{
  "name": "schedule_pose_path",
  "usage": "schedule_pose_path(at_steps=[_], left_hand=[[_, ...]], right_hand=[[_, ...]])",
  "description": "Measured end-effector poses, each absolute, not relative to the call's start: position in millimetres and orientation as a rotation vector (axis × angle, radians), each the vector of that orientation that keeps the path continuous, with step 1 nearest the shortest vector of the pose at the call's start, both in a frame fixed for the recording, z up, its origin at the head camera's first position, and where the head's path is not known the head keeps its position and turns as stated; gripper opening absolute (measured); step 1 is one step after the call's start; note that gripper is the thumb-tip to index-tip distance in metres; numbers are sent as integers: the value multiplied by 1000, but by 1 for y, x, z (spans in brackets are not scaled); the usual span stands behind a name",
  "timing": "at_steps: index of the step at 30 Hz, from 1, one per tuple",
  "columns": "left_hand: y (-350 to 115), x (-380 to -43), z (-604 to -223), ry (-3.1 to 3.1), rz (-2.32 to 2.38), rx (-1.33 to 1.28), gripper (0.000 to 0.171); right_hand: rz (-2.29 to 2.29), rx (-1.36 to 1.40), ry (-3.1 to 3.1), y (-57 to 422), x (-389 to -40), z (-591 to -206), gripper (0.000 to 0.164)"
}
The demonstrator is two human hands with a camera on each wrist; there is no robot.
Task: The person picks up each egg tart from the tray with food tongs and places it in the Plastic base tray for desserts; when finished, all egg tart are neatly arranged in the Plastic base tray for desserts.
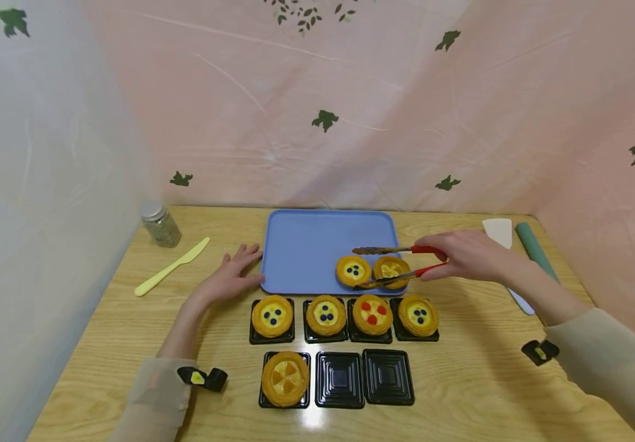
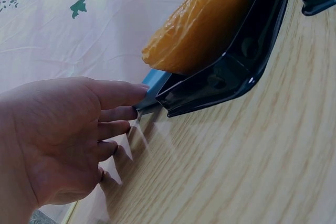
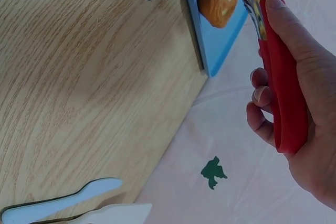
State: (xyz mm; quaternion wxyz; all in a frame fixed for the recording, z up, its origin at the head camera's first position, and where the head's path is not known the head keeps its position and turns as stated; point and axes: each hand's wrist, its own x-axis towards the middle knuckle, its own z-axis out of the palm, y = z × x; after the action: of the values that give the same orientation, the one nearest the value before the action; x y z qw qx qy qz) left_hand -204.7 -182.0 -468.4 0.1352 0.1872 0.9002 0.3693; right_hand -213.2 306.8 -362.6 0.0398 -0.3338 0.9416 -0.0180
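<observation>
My right hand [image 1: 457, 253] grips red-handled metal tongs [image 3: 283, 87], their arms spread apart. The tong tips reach over the blue tray [image 1: 311, 245], one arm passing above the two tarts at its front right. One is a blueberry-dotted tart [image 1: 350, 267], the other a tart with pale fruit pieces [image 1: 397, 265]. At the tray's left edge rests my left hand [image 1: 232, 274], fingers extended, fingertips at the rim. In the left wrist view those fingers [image 2: 118, 95] are straight, beside a black square holder [image 2: 210, 90] with a tart [image 2: 202, 30] in it.
Before the tray stand several tarts in black holders, including one with red fruit [image 1: 372, 314]. A larger tart [image 1: 286, 379] sits nearer, beside two bare black holders [image 1: 339, 379]. A yellow knife [image 1: 173, 266] and jar [image 1: 161, 225] lie left; a white spatula [image 1: 498, 232] and green roll [image 1: 535, 248] lie right.
</observation>
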Motion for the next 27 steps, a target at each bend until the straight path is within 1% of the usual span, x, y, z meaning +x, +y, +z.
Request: schedule_pose_path(at_steps=[12,27], left_hand=[[-182,-205,-468,2615,1064,539,66],[-183,-205,-469,2615,1053,532,66]], right_hand=[[-7,-1082,2909,298,-213,-364,50],[15,-1126,2933,296,-213,-366,51]])
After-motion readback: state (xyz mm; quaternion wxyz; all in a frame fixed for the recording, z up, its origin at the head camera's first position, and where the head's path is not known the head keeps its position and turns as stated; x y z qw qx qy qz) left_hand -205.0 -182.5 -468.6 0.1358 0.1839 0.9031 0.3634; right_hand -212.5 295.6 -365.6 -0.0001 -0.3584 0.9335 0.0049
